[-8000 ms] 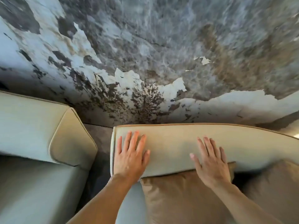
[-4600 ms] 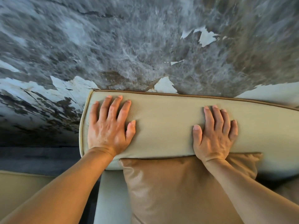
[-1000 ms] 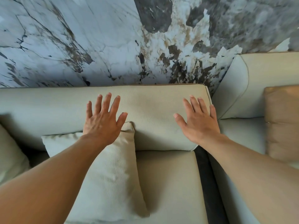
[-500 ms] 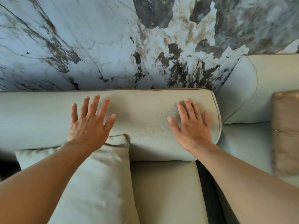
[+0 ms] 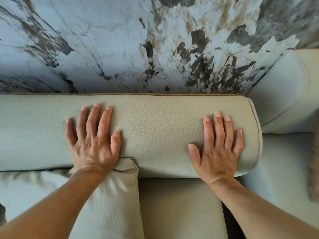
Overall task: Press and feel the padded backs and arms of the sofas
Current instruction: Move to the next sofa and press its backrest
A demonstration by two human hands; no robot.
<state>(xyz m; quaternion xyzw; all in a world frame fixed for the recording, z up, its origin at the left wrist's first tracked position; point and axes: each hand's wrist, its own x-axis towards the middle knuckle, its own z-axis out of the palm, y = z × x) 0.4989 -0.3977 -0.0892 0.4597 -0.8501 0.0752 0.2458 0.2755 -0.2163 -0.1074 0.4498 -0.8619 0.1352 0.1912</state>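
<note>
A pale grey-green leather sofa back runs across the middle of the head view, with brown piping along its top edge. My left hand lies flat on it, palm down, fingers spread, left of centre. My right hand lies flat on the same padded back near its rounded right end. Both palms touch the leather and hold nothing. A second sofa's padded back stands at the right, set at an angle to the first.
A matching leather cushion leans under my left wrist. The seat lies below the back. A brown cushion shows at the right edge. A marbled wall rises directly behind the sofa. A dark gap separates the two sofas.
From the brown-cushioned sofa I moved over to this one. In the last second both hands went from hovering with raised fingers to lying flat on the back, and the view came closer.
</note>
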